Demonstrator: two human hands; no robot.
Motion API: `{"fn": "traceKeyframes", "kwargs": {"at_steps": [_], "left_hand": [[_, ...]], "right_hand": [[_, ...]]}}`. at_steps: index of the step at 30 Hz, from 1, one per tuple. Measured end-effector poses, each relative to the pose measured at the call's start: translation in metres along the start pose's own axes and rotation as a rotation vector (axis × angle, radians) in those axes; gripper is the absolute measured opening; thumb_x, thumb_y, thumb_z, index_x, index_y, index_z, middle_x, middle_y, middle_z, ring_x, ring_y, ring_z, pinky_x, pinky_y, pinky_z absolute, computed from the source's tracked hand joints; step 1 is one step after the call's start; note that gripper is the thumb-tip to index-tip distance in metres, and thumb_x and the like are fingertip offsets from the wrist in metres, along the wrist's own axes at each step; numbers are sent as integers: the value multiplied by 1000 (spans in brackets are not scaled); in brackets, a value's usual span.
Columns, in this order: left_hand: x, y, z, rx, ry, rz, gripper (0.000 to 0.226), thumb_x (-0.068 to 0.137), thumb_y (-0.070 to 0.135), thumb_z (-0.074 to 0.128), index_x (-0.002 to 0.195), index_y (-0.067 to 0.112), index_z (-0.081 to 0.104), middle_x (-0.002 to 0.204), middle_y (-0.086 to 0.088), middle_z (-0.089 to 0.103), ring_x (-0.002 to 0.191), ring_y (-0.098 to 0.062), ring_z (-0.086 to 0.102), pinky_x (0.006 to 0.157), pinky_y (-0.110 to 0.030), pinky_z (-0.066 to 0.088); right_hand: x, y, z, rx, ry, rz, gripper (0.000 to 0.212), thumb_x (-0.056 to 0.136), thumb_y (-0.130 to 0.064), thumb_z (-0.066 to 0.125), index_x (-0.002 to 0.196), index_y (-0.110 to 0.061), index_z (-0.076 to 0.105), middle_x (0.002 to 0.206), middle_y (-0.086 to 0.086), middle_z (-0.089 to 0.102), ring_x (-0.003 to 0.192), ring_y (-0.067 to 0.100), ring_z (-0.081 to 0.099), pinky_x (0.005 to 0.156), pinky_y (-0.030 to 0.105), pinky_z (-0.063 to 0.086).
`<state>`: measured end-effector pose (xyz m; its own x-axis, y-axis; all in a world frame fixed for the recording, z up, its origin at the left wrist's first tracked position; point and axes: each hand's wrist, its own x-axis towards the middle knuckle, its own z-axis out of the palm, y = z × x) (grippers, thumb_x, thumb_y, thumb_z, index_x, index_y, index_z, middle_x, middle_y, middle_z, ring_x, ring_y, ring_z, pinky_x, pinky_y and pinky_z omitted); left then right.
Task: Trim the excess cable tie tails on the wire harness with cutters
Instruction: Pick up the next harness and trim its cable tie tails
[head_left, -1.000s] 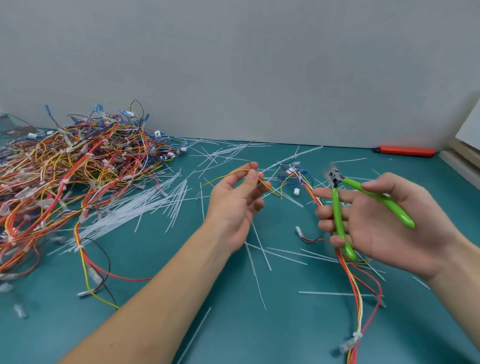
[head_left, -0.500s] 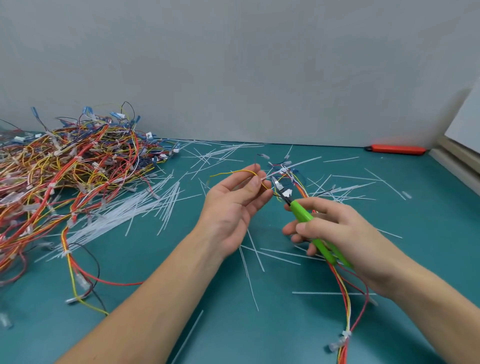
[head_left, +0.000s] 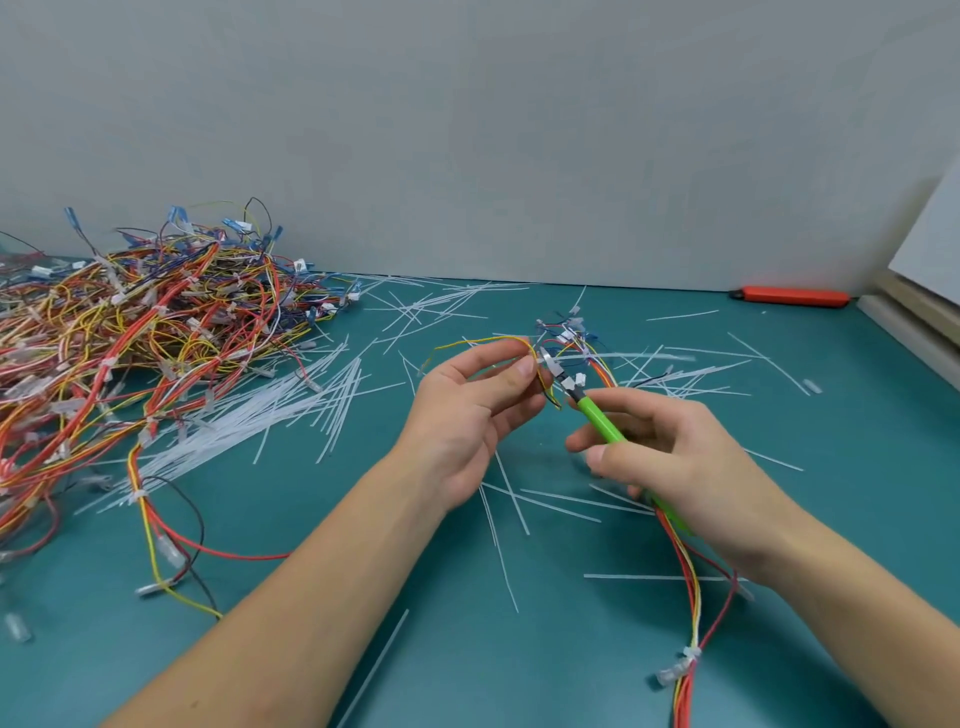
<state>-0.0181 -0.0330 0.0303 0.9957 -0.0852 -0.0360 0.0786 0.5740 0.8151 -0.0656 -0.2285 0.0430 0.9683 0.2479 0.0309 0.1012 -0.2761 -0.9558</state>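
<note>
- The left hand (head_left: 467, 415) is pinching the wire harness (head_left: 540, 374) at frame centre, fingers curled around it.
- The right hand (head_left: 675, 457) is gripping green-handled cutters (head_left: 597, 415), tip touching the harness.
- Cut tie tails (head_left: 291, 410) are lying across the teal table (head_left: 571, 649).

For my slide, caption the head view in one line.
Left hand pinches a yellow harness wire while right hand brings green-handled cutters to it.

Head view, forward and down (close)
</note>
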Motion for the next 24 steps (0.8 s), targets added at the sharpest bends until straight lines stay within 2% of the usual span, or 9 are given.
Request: {"fn": "traceKeyframes", "kwargs": {"at_steps": [4,7,10,13,17,24], "left_hand": [[0,-2,0,29,-20,-30,17,88,3,72,104,7,69,97,-14,77,82,-21,75,69,-27,60],[-1,-1,0,41,-49,-39,20,85,7,74,105,8,69,100,-14,77,84,-23,76,68,-28,59],[-2,-2,0,44,-69,-48,18,86,7,73,103,9,69,102,-13,77,88,-25,76,69,-28,59],[-2,-2,0,46,-69,-42,15,87,6,74,101,9,68,100,-13,78,88,-26,77,69,-28,60],[-3,-1,1,73,-56,-12,25,81,10,79,102,8,68,101,-13,78,91,-27,77,68,-28,59],[-3,-3,0,113,-41,-1,15,88,7,75,101,9,69,100,-12,78,93,-27,77,68,-27,59]], "right_hand": [[-1,1,2,-104,55,-106,41,74,-36,75,110,-56,69,101,-10,77,96,7,72,89,29,55],[0,1,1,-121,42,-143,42,76,-36,73,108,-64,67,102,-11,77,97,6,71,89,29,55],[1,1,0,-53,-13,-129,40,80,-34,70,112,-59,70,103,-8,77,93,3,72,76,18,52],[2,2,-1,-16,-51,-116,32,84,-31,67,113,-43,74,102,4,75,79,10,65,64,23,51],[3,4,-2,-2,-55,-110,36,85,-31,67,116,-48,73,105,2,76,79,12,69,66,30,55],[5,7,-1,-19,-61,-116,33,86,-29,66,113,-45,74,102,-1,76,74,11,66,63,27,54]]}}
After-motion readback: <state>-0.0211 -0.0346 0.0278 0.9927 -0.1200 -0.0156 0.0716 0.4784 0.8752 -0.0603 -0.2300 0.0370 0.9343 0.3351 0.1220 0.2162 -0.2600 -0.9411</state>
